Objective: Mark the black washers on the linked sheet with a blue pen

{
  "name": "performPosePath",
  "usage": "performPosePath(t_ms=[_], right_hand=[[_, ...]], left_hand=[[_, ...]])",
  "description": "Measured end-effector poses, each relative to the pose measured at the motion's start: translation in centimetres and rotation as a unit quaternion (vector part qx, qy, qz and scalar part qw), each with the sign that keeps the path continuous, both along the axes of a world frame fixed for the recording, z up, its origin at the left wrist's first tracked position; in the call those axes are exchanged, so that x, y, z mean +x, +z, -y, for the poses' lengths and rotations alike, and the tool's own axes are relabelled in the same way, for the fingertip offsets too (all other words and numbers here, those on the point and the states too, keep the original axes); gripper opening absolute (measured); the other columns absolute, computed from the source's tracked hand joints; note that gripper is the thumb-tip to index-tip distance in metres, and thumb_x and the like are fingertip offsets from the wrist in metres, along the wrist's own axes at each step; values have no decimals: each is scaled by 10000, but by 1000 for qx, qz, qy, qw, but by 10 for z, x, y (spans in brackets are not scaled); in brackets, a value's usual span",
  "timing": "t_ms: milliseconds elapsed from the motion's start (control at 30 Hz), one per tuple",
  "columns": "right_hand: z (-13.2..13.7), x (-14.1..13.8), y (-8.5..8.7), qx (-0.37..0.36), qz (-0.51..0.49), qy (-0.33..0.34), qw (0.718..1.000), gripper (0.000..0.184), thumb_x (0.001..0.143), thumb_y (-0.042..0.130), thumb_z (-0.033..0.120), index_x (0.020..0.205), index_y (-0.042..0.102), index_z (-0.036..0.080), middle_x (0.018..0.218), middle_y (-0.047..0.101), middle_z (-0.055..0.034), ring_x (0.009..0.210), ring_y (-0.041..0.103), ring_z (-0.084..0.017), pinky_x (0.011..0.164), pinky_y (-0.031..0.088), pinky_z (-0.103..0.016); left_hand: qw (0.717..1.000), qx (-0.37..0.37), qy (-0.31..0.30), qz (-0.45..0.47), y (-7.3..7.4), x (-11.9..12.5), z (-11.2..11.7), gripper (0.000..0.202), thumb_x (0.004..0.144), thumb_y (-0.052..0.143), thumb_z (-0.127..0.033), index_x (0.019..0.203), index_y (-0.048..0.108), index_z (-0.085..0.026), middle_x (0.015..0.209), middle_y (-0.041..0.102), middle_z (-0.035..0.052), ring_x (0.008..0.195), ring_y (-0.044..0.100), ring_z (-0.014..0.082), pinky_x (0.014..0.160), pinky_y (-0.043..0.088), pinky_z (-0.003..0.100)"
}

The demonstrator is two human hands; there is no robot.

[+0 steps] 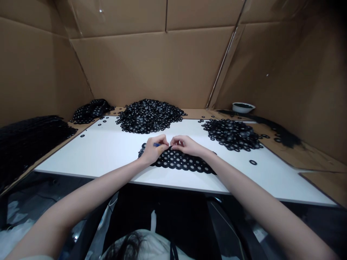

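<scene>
In front of me a panel of black rings joined in rows lies on the white board. My left hand is closed around a small blue tool, whose tip is hidden by the fingers. The fingertips of that hand meet the panel's upper edge. My right hand is closed in a pinch on the same edge, close beside the left fingertips. What lies exactly between the two hands is too small to make out.
A large heap of loose black rings sits at the back, a smaller ring pile to the right. Dark stacked material lies at far left. A white bowl stands back right. Cardboard walls enclose the white board.
</scene>
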State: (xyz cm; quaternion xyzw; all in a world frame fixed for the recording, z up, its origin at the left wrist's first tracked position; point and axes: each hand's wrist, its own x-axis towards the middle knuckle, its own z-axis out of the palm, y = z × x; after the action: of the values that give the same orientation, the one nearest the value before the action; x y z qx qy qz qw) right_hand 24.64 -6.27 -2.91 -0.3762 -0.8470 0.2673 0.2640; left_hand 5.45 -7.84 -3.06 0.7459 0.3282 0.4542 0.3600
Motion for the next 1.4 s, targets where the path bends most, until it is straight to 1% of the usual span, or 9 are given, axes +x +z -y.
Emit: performPosePath(t_ms=[233, 633, 900, 1167, 1300, 1400], right_hand=[[-1, -1, -1, 18, 20, -8, 1000, 61, 789, 538, 218, 760, 569, 175, 760, 588, -17, 667, 492, -141, 640, 396, -269], [-2, -2, -4, 35, 32, 1, 999, 53, 777, 505, 164, 738, 538, 179, 759, 560, -22, 696, 498, -157, 653, 392, -280], [-2, -4, -4, 56, 29, -1, 998, 76, 746, 498, 120, 700, 508, 180, 746, 540, -21, 708, 496, -163, 656, 384, -283], [-2, -6, -3, 53, 28, -13, 998, 109, 721, 488, 71, 690, 489, 175, 736, 532, -18, 700, 500, -154, 653, 386, -270], [-3, -6, -5, 59, 23, 0, 998, 119, 715, 477, 60, 695, 494, 177, 740, 531, -17, 714, 504, -155, 664, 388, -270], [-3, -5, -6, 68, 25, 9, 997, 117, 723, 472, 67, 697, 492, 179, 732, 524, -14, 712, 499, -155, 660, 383, -270]], left_hand=[[999, 17, 4, -47, 0, 1, -1, 117, 726, 498, -168, 611, 506, -147, 639, 522, -21, 660, 462, 121, 654, 334, 241], [998, 14, -25, -52, -3, 1, -4, 141, 736, 495, -186, 602, 480, -145, 611, 475, -29, 640, 427, 111, 633, 312, 227], [995, 24, -25, -95, 4, 2, 3, 116, 728, 462, -141, 616, 493, -143, 628, 502, -24, 643, 439, 112, 642, 318, 225], [995, 21, -39, -85, 5, 3, 2, 108, 713, 458, -120, 609, 481, -141, 617, 485, -27, 634, 430, 107, 636, 312, 220], [996, 7, -60, -68, 4, 4, 0, 90, 694, 461, -112, 609, 468, -140, 622, 484, -26, 636, 421, 105, 641, 313, 221], [996, -9, -74, -53, 3, 5, -1, 91, 685, 470, -120, 599, 448, -140, 606, 456, -28, 631, 402, 104, 635, 303, 221]])
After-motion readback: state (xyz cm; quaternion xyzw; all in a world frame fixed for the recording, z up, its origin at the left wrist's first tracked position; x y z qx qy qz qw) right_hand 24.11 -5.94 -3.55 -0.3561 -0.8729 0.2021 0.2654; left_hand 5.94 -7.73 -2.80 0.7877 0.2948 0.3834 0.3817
